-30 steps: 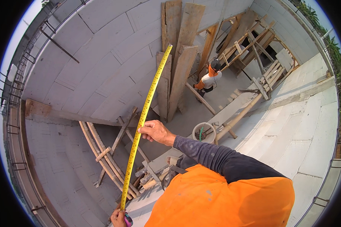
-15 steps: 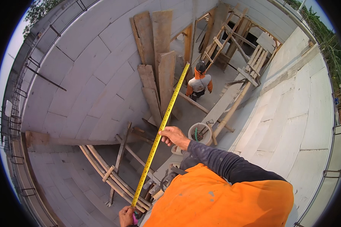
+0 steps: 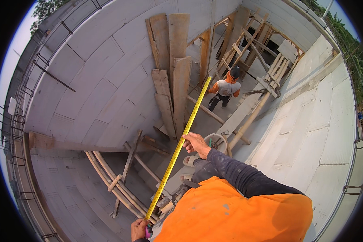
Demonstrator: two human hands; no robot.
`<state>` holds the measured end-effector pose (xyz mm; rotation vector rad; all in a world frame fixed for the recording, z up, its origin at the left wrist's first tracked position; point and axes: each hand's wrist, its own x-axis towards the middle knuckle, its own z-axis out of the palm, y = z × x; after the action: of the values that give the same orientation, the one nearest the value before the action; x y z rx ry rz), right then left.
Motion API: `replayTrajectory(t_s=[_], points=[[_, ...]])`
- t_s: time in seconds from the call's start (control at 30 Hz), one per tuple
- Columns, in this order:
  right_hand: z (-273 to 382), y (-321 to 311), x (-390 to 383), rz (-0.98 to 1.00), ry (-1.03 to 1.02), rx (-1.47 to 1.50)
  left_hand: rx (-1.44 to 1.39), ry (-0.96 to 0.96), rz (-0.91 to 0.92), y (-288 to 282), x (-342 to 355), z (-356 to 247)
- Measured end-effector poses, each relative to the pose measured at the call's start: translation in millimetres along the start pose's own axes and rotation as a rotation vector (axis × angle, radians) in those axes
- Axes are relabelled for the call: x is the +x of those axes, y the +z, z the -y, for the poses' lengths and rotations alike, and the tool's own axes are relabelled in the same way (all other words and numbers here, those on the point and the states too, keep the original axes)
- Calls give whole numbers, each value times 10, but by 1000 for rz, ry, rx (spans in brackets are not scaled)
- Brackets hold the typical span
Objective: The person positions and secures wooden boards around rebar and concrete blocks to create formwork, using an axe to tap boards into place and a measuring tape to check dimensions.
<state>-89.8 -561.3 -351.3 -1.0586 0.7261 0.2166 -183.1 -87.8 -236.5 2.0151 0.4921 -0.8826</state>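
A long yellow tape measure blade [image 3: 177, 151] runs slantwise up across the view, pulled straight out of its pink and dark case [image 3: 148, 231]. My left hand [image 3: 139, 229] is closed round the case at the lower edge. Partway along the blade, my right hand [image 3: 196, 144] pinches its edge between thumb and fingers. Beyond my right hand, the blade's free end sticks out in the air, over the boards and near a person below. My left thumb lies by the mouth of the case, which is partly covered by the hand.
I stand high, above a grey plank walkway [image 3: 238, 117]. A white bucket [image 3: 217, 142] with tools stands by my foot. Tall boards [image 3: 179, 44] lean on the block wall [image 3: 92, 80]. Bamboo poles [image 3: 117, 187] lie lower left. A person [image 3: 226, 88] in orange walks below.
My right hand and the blade have shifted slightly right in view; the left hand has shifted a little too. The person below has stepped farther off, up and right in the picture.
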Motion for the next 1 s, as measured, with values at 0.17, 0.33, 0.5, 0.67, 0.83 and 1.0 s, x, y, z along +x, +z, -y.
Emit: replayTrajectory(t_s=[0.17,0.33,0.5,0.67,0.83,1.0], points=[[-71,-46,12,18,81,-55,-164,-130,13,65,-60,363],[-145,-129,124,46,135,-134,-144,-144,29,279,-61,600],[-87,-163,243,65,161,-210,-40,-196,80,313,-19,654],[-156,-237,411,88,172,-283,-93,-274,89,403,-38,698],[-215,-312,436,28,243,-286,-52,-304,106,465,8,696],[-366,-475,551,26,290,-340,-40,-279,136,527,67,852]])
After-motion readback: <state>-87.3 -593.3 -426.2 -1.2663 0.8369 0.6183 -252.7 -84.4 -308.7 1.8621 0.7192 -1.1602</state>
